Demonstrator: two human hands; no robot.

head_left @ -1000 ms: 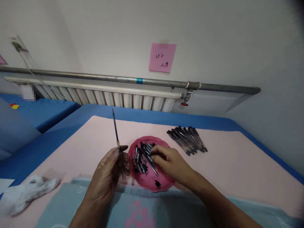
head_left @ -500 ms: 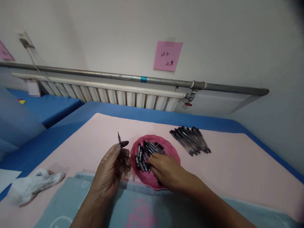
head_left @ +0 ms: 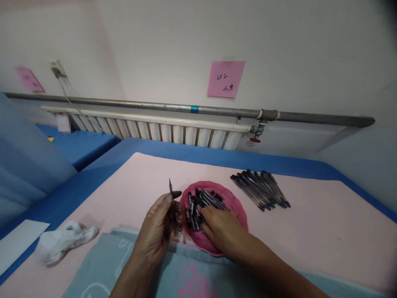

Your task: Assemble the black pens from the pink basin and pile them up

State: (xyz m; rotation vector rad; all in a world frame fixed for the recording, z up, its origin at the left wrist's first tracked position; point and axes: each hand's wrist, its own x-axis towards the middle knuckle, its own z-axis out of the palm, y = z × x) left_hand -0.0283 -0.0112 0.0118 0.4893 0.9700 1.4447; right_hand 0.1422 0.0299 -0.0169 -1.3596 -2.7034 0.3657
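Observation:
My left hand [head_left: 159, 225] is closed around a clear-barrelled pen [head_left: 170, 187], held nearly upright with its bare tip pointing up. Just right of it sits a pink basket [head_left: 238, 203] holding pen parts [head_left: 192, 209], dark caps and clear barrels in a loose heap. My right hand [head_left: 221, 227] reaches into the basket from the right, its fingers bent together down among the parts. What those fingertips grip is hidden. Beyond the basket to the right, several capped pens [head_left: 260, 188] lie side by side in a slanted row.
A pink mat [head_left: 310, 223] covers the blue table [head_left: 217, 154]. A grey-blue patterned cloth [head_left: 102, 256] lies along the near edge. At left are a crumpled white cloth [head_left: 66, 240] and a white sheet [head_left: 21, 242]. A radiator [head_left: 173, 133] and pipe [head_left: 149, 105] run along the wall behind.
The whole view has shifted, so everything appears farther right and slightly lower. My left hand still holds the pen upright, and my right hand stays in the basket.

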